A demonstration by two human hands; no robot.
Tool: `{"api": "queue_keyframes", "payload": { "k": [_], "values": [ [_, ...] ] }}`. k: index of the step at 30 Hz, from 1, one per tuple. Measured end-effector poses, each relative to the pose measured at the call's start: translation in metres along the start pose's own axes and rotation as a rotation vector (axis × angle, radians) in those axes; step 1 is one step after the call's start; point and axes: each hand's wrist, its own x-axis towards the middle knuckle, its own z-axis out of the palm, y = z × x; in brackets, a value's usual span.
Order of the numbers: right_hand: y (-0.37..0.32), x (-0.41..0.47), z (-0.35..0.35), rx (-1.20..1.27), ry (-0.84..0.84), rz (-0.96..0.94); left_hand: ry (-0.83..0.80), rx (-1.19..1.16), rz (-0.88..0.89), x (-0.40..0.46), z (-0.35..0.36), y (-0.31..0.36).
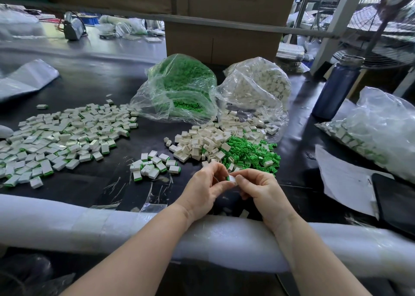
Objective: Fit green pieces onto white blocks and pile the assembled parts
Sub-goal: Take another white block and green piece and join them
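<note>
Over on the left of the counter (143,138) the big pile of finished parts (56,138) is spreading out, with a small batch (155,165) sitting closer in. The left hand (202,190) and right hand (260,192) are meeting in the middle, fingers pinching one white block (232,180) with a green piece (228,178) showing at its edge. Looks like light, stiff plastic, so I'd be gripping the flat sides and pressing straight. Loose white blocks (202,142) and green pieces (251,154) are lying just beyond.
</note>
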Motion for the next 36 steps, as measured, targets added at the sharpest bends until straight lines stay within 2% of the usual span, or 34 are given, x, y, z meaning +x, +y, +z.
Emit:
{"api": "queue_keyframes", "payload": {
  "k": [3, 6, 14, 20, 32, 36],
  "values": [
    [0.0001, -0.0004, -0.0007, 0.005, -0.041, -0.025, 0.026, -0.05, -0.027, 0.0012, -0.0022, -0.001],
    [0.0022, 0.0016, -0.0005, -0.01, -0.002, -0.037, 0.028, -0.046, -0.031, 0.0012, -0.0025, -0.0017],
    [0.0029, 0.0015, 0.0006, -0.078, -0.022, -0.027, 0.095, -0.045, 0.021, 0.0002, -0.0019, -0.0011],
    [0.0047, 0.0028, -0.0006, -0.123, -0.026, -0.021, 0.079, -0.02, 0.062, -0.0018, -0.0009, 0.0009],
    [0.0035, 0.0025, -0.0019, -0.116, -0.036, -0.002, 0.133, 0.108, 0.131, -0.0035, 0.0018, 0.0031],
    [0.0021, 0.0014, -0.0027, -0.09, -0.039, 0.017, 0.168, 0.21, 0.217, -0.0054, 0.0044, 0.0049]
  ]
}}
